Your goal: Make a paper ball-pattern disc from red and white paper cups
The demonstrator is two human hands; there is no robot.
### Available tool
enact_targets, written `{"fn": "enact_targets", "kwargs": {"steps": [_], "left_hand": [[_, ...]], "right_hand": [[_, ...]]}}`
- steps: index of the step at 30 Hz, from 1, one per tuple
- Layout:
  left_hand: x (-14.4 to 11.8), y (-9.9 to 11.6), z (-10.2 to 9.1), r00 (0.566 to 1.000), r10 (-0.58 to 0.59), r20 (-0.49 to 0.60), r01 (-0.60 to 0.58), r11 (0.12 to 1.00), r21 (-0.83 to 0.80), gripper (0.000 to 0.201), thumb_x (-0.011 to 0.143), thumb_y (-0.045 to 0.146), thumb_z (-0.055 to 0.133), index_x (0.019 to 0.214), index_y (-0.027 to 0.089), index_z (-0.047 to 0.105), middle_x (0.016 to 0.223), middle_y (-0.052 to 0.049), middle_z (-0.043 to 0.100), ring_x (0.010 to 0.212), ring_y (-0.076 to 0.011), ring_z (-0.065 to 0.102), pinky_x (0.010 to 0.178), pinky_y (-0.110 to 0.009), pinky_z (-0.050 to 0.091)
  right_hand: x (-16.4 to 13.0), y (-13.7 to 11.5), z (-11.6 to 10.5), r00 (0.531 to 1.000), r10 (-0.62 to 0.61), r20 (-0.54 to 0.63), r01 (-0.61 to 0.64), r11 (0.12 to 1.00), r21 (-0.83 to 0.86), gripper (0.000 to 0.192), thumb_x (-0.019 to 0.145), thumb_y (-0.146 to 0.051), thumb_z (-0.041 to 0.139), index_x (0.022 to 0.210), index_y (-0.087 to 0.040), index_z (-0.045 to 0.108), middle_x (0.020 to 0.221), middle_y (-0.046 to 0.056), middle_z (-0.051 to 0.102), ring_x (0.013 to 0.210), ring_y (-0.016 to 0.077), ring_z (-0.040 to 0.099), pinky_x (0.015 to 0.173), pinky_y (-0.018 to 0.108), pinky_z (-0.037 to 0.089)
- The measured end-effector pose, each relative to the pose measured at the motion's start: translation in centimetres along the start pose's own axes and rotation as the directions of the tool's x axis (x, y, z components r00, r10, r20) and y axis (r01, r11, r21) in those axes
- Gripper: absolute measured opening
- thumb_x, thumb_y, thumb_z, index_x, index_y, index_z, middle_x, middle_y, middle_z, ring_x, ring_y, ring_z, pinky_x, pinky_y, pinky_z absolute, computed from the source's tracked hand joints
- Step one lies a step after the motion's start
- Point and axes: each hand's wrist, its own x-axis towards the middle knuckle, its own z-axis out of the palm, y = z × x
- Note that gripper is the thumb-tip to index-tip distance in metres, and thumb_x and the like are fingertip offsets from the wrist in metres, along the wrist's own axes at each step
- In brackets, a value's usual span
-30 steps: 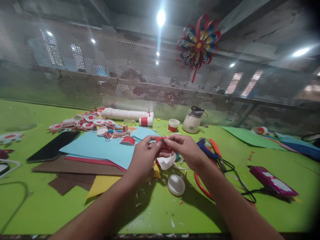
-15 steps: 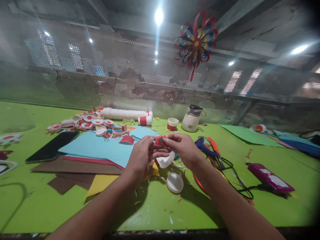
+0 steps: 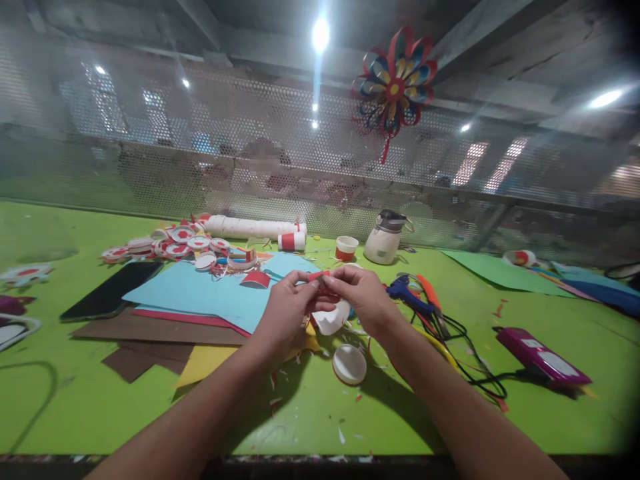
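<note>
Over the middle of the table, a small red paper piece (image 3: 319, 275) is pinched between my two hands. My left hand (image 3: 287, 303) grips its left end with thumb and fingers. The thumb and forefinger of my right hand (image 3: 361, 293) are closed on its other end; the fingers partly hide it. Just below the hands lies a white cut paper-cup piece (image 3: 332, 319), and nearer me a round white cup base (image 3: 349, 364) rests on the table. A curved red paper piece (image 3: 255, 280) lies on light blue sheets (image 3: 185, 293) left of my left hand.
Decorated white-and-red discs (image 3: 177, 250) are heaped at the back left, beside a stack of paper cups (image 3: 250, 227). A black phone (image 3: 113, 292) lies left. Right are a blue glue gun (image 3: 410, 295), cables and a purple power strip (image 3: 543, 357). A flask (image 3: 384, 239) stands behind.
The red paper piece has turned in my fingers, and less of its face and dark patch shows. My left thumb has come up onto it. The whole view has shifted slightly.
</note>
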Motion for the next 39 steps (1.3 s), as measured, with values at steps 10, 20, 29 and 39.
{"fn": "enact_targets", "kwargs": {"steps": [10, 20, 29, 39], "left_hand": [[-0.1, 0.1, -0.1, 0.999, 0.003, 0.04, -0.003, 1.0, 0.004, 0.01, 0.08, 0.006, 0.055, 0.076, 0.015, 0.051, 0.077, -0.01, 0.072, 0.059, -0.0171, 0.07, 0.055, -0.025, 0.056], [-0.3, 0.0, -0.3, 0.991, 0.085, 0.104, -0.084, 0.996, -0.018, 0.013, 0.082, 0.019, 0.053, 0.07, 0.015, 0.049, 0.084, -0.009, 0.071, 0.075, -0.0208, 0.07, 0.061, -0.029, 0.057], [0.2, -0.1, -0.4, 1.0, 0.002, -0.019, 0.001, 0.99, 0.144, 0.012, 0.08, 0.01, 0.059, 0.078, 0.015, 0.048, 0.061, -0.005, 0.069, 0.057, -0.016, 0.068, 0.053, -0.023, 0.054], [0.0, 0.3, -0.6, 0.999, -0.012, -0.043, 0.016, 0.994, 0.112, 0.016, 0.078, 0.011, 0.062, 0.075, 0.016, 0.047, 0.064, -0.006, 0.07, 0.056, -0.017, 0.069, 0.047, -0.021, 0.051]], "right_hand": [[-0.3, 0.1, 0.3, 1.0, -0.021, -0.018, 0.021, 1.0, 0.006, 0.025, 0.062, -0.036, 0.076, 0.067, -0.016, 0.063, 0.063, -0.002, 0.062, 0.059, 0.0116, 0.056, 0.059, 0.027, 0.045], [-0.4, -0.1, 0.4, 0.999, -0.03, -0.026, 0.03, 1.0, -0.004, 0.022, 0.063, -0.034, 0.076, 0.066, -0.016, 0.063, 0.063, -0.003, 0.062, 0.059, 0.0112, 0.054, 0.06, 0.026, 0.043], [-0.3, 0.2, 0.6, 1.0, -0.025, 0.003, 0.025, 0.999, -0.02, 0.025, 0.064, -0.037, 0.075, 0.068, -0.015, 0.064, 0.063, -0.002, 0.061, 0.059, 0.0118, 0.053, 0.059, 0.027, 0.041], [0.1, -0.5, -0.5, 0.996, -0.009, 0.094, 0.01, 1.0, -0.005, 0.029, 0.069, -0.043, 0.073, 0.068, -0.014, 0.068, 0.063, -0.001, 0.061, 0.059, 0.011, 0.051, 0.061, 0.028, 0.04]]}}
